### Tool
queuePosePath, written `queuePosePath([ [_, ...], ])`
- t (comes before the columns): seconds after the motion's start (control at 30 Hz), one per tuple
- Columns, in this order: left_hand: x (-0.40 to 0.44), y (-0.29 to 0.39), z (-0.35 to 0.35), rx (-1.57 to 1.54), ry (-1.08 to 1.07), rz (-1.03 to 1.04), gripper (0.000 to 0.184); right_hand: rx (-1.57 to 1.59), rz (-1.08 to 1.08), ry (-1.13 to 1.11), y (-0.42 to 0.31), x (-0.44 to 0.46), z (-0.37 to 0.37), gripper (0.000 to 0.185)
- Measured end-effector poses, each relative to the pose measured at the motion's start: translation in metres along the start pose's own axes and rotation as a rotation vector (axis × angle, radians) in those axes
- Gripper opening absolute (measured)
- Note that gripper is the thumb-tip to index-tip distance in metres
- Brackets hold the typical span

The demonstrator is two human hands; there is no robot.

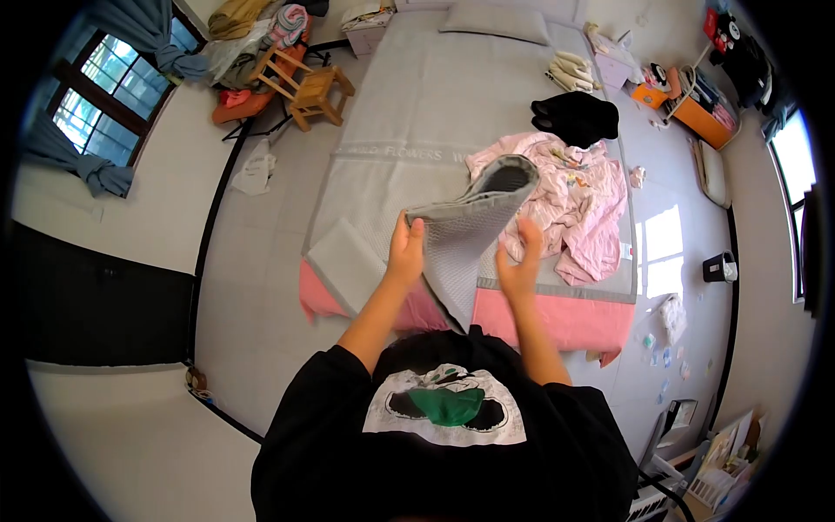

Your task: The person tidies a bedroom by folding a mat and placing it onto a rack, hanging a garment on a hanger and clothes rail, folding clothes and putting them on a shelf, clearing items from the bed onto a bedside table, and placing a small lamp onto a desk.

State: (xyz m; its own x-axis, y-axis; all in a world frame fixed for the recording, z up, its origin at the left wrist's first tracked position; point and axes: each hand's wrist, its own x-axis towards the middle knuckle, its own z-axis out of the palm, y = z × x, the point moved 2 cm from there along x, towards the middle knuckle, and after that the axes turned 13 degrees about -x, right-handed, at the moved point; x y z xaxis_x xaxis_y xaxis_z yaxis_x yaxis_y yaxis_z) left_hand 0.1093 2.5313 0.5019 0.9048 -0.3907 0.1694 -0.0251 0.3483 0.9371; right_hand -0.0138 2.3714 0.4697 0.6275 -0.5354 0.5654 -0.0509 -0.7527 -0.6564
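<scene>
My left hand [405,252] grips the side edge of a grey pillowcase [457,239] with a woven texture, thumb on the near face. The pillowcase stands up off the bed in front of me, its trimmed upper end curling to the right and gaping around a dark inside. Close to its right side is my right hand [520,265], thumb and fingers spread, holding nothing. Just beyond that hand, a crumpled pink printed garment [591,196] lies on the bed. Left of the pillowcase, a corner of grey matting [344,261] is folded over.
A grey mat [391,113] covers the bed, over a pink sheet [557,317] at the near edge. On it lie black clothing [578,117], folded cream cloth [571,71] and a pillow [496,22]. A wooden chair [317,91] stands left; a small bin [719,267] stands right.
</scene>
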Motion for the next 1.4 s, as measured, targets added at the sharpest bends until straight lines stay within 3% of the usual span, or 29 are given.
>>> queuePosePath([
  [0.03, 0.004, 0.007, -0.004, -0.045, -0.063, -0.012, 0.035, -0.091, -0.002, 0.126, 0.0, 0.019, -0.016, 0.057],
  [0.13, 0.015, 0.028, -0.01, -0.156, -0.109, -0.059, 0.033, -0.073, -0.138, -0.094, 0.005, 0.067, -0.054, 0.066],
  [0.23, 0.028, 0.036, -0.019, -0.191, -0.321, -0.069, 0.03, -0.132, -0.231, -0.237, 0.005, 0.088, -0.065, 0.05],
  [0.3, 0.031, 0.041, -0.021, -0.186, -0.311, -0.071, 0.03, 0.095, 0.025, -0.58, 0.02, 0.088, -0.055, 0.031],
  [0.33, 0.032, 0.045, -0.022, -0.178, -0.303, -0.071, 0.03, 0.093, 0.022, -0.578, 0.018, 0.088, -0.057, 0.031],
  [0.4, 0.035, 0.045, -0.029, -0.104, -0.292, -0.041, 0.031, 0.267, 0.243, -0.631, 0.012, 0.09, -0.061, 0.028],
  [0.67, 0.025, 0.025, -0.033, 0.032, -0.136, 0.101, 0.035, 0.129, 0.069, -0.398, 0.01, 0.097, -0.065, 0.032],
  [0.77, 0.026, 0.022, -0.034, 0.11, -0.096, 0.092, 0.034, -0.042, 0.011, -0.387, -0.004, 0.098, -0.074, 0.036],
  [0.87, 0.028, 0.025, -0.034, 0.224, -0.069, 0.087, 0.031, -0.054, -0.065, -0.291, 0.008, 0.093, -0.07, 0.035],
  [0.97, 0.04, 0.018, -0.042, 0.258, -0.093, -0.046, 0.031, 0.05, -0.057, -0.256, 0.003, 0.094, -0.06, 0.037],
  [1.0, 0.048, 0.004, -0.05, 0.259, -0.12, -0.104, 0.031, 0.047, -0.053, -0.262, 0.013, 0.095, -0.055, 0.037],
  [1.07, 0.067, -0.015, -0.061, 0.252, -0.147, -0.173, 0.031, -0.095, -0.046, -0.637, 0.045, 0.098, -0.033, 0.042],
  [1.1, 0.076, -0.024, -0.065, 0.341, -0.2, -0.239, 0.031, -0.158, -0.04, -0.658, 0.048, 0.101, -0.026, 0.032],
  [1.17, 0.095, -0.045, -0.072, 0.426, -0.256, -0.315, 0.031, -0.178, -0.046, -0.606, 0.061, 0.105, -0.012, 0.03],
  [1.23, 0.109, -0.051, -0.074, 0.786, -0.239, 0.109, 0.027, -0.227, -0.067, -0.503, 0.054, 0.104, -0.01, 0.021],
  [1.27, 0.111, -0.054, -0.075, 0.783, -0.242, 0.096, 0.027, -0.229, -0.058, -0.512, 0.049, 0.098, -0.015, 0.021],
  [1.33, 0.103, -0.04, -0.066, 0.495, -0.302, -0.184, 0.024, -0.362, -0.244, -0.379, 0.041, 0.074, -0.028, 0.032],
  [1.4, 0.078, -0.051, -0.066, 0.441, -0.345, -0.232, 0.024, -0.441, -0.435, -0.464, 0.043, 0.035, -0.032, 0.024],
])
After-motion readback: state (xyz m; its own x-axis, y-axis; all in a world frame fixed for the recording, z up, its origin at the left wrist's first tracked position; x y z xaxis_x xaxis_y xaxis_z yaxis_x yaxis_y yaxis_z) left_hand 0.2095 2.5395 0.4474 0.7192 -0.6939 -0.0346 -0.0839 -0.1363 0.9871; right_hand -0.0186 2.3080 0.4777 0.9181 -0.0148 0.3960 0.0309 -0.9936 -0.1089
